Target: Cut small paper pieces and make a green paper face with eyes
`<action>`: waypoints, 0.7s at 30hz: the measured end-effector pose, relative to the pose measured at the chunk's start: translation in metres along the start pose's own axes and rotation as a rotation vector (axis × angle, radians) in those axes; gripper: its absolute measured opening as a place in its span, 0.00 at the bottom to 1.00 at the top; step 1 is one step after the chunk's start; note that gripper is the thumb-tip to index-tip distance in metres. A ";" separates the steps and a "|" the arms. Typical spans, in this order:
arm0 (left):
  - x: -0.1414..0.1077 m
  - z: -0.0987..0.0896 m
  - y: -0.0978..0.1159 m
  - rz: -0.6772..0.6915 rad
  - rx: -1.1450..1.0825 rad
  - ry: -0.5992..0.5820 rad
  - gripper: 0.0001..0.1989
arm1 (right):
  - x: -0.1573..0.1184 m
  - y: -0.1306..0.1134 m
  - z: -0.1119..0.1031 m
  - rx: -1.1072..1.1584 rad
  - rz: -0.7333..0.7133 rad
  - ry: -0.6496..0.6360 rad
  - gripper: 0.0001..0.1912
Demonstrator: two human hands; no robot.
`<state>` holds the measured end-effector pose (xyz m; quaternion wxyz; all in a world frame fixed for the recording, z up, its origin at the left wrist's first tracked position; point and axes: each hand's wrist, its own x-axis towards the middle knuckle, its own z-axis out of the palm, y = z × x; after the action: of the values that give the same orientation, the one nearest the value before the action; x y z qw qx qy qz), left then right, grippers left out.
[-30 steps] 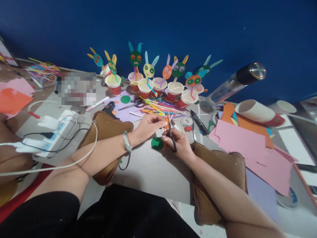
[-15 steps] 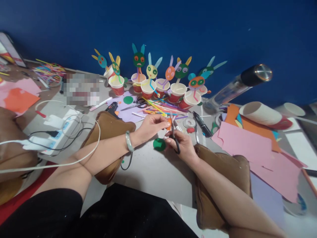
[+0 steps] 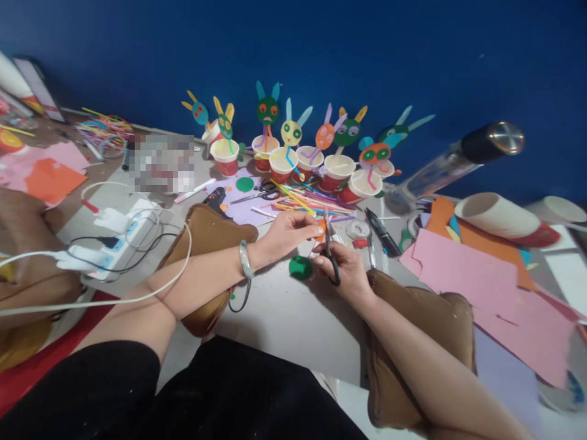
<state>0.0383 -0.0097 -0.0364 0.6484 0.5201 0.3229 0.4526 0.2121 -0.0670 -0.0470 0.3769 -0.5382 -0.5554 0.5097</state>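
One orange scrap (image 3: 322, 230) sits at the centre of the frame, pinched between the thumb and fingers of the left hand (image 3: 291, 237). The right hand (image 3: 351, 272) is closed round the scissors (image 3: 328, 238), their blades pointing up beside the scrap. A green disc (image 3: 300, 267) is just left of the right hand's fingertips; whether they touch it, I cannot tell. Cups (image 3: 225, 165) line the upper middle, with straws (image 3: 316, 203) below them.

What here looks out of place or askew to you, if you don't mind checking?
The large white-and-red cup on the right looks tipped on its side by the orange paper, unlike the upright smaller cups at the back. A loose white cable also crosses in front of the left forearm.
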 end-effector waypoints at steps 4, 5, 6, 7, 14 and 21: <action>0.001 -0.001 -0.002 -0.006 0.000 0.009 0.10 | -0.001 -0.002 0.000 0.011 0.009 -0.006 0.23; 0.001 -0.001 -0.002 -0.007 0.000 0.007 0.10 | -0.002 -0.002 -0.001 0.014 0.010 -0.008 0.23; 0.001 -0.001 -0.002 -0.007 0.000 0.002 0.10 | -0.002 -0.002 -0.001 0.017 0.009 -0.012 0.23; 0.001 -0.001 -0.002 -0.006 0.002 -0.004 0.10 | -0.002 -0.003 -0.002 0.022 0.007 -0.018 0.23; 0.002 -0.002 0.001 0.001 0.021 -0.008 0.10 | 0.000 -0.003 -0.008 0.015 0.010 -0.064 0.23; 0.002 -0.002 0.002 0.018 0.011 -0.040 0.10 | 0.000 -0.006 -0.012 -0.005 -0.001 -0.075 0.25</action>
<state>0.0363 -0.0071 -0.0346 0.6478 0.5353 0.3078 0.4462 0.2222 -0.0647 -0.0389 0.3548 -0.5193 -0.5707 0.5279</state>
